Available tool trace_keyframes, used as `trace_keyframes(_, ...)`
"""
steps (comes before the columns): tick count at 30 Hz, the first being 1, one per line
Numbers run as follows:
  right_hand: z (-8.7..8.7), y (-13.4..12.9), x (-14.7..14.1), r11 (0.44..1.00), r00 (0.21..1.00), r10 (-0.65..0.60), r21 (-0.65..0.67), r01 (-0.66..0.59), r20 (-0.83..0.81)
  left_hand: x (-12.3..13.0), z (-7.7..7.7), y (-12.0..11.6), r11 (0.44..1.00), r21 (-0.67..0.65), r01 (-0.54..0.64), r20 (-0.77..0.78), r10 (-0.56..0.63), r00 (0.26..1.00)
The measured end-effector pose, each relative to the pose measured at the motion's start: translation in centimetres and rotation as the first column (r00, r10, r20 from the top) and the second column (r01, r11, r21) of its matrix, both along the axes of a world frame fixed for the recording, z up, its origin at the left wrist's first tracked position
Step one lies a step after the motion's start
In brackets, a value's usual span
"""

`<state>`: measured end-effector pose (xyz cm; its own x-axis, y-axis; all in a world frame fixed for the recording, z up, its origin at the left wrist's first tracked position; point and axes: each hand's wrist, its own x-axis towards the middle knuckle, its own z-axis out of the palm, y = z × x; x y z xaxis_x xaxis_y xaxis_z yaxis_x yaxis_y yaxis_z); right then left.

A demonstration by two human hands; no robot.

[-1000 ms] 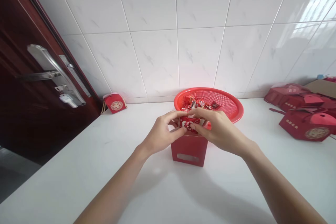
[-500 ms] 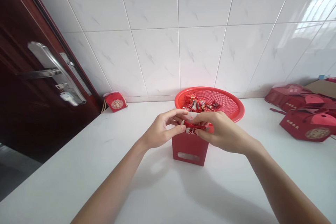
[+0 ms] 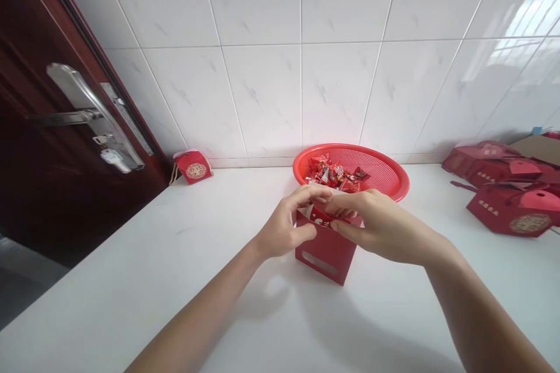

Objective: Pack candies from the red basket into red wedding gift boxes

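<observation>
A red paper gift box stands on the white tabletop, its top open and a cut-out slot low on its front. My left hand is curled about the box's upper left side, thumb at the front and fingers over the back rim. Between the thumb and fingers of my right hand is a small red packet with white print, partly inside the box mouth. My fingers cover much of the packet. Just behind the box, a red plastic basket holds several red-wrapped candies.
Several red gift boxes are grouped at the right, beside a cardboard box. One small red box with a cord stands by the wall at the left. A dark red door with a metal handle borders the table's left side.
The packet has gone lower, into the box mouth. The gift box has turned slightly and now appears further right. My left thumb has left the packet and is at the box's side.
</observation>
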<state>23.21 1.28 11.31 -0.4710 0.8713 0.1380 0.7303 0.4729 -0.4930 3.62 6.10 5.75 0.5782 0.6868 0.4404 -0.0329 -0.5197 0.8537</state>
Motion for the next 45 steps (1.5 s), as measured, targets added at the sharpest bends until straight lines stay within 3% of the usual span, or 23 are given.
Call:
trace_keyframes(6,0.3,0.1,1.3,0.990,0.996,0.093,-0.110,-0.091,0.007,1.4,-0.8,-1.5,0.998,0.055,0.032,0.016,-0.033,0.999)
trace_keyframes(13,0.0,0.7,2.1,0.955,0.981,0.178,-0.253,-0.153,0.077,1.4,-1.6,-1.6,0.979,0.181,-0.092,-0.043,0.102,0.994)
trace_keyframes(23,0.2,0.5,1.7,0.949,0.960,0.210,-0.275,-0.154,0.187,-0.1,-1.8,-1.1,0.899,0.412,-0.150,-0.122,0.218,0.968)
trace_keyframes(28,0.2,0.5,1.6,0.948,0.966,0.196,-0.286,-0.142,0.171,-0.4,-2.7,-0.2,0.982,0.180,-0.063,-0.204,0.100,0.974)
trace_keyframes(32,0.1,0.5,1.7,0.939,0.976,0.186,-0.312,-0.143,0.114,-0.3,-3.4,0.0,1.000,0.022,-0.006,-0.202,0.010,0.979)
trace_keyframes(45,0.0,0.7,1.6,0.966,0.931,0.201,-0.217,-0.137,0.304,-0.1,-3.8,-0.2,0.996,-0.073,-0.059,-0.276,0.037,0.960)
